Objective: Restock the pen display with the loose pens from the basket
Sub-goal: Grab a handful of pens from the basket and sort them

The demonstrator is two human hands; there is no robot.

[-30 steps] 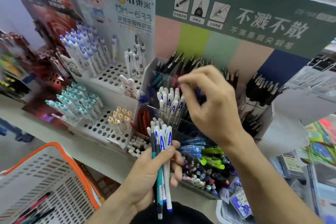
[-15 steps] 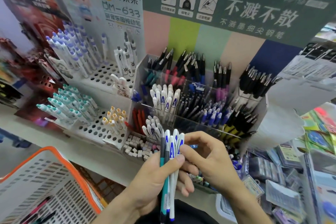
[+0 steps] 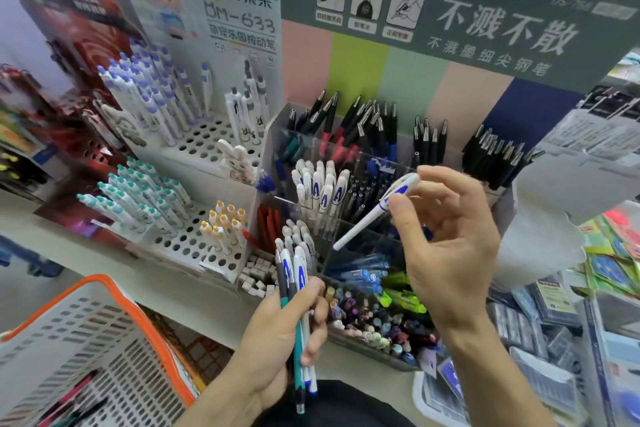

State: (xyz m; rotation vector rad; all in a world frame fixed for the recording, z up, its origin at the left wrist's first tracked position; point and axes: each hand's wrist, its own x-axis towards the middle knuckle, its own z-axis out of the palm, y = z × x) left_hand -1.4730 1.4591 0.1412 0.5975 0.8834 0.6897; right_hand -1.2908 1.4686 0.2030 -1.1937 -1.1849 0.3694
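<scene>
At the shelf's near edge hangs the basket (image 3: 86,340), pens inside. The left hand (image 3: 277,333) grips a pen bunch (image 3: 294,288); the right hand (image 3: 446,239) pinches one white pen (image 3: 374,215), tilted above the display (image 3: 381,163). Behind rises a green sign (image 3: 450,10).

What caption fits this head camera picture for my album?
Right hand lifts one white pen toward the display while the left hand holds a bunch of pens.
</scene>
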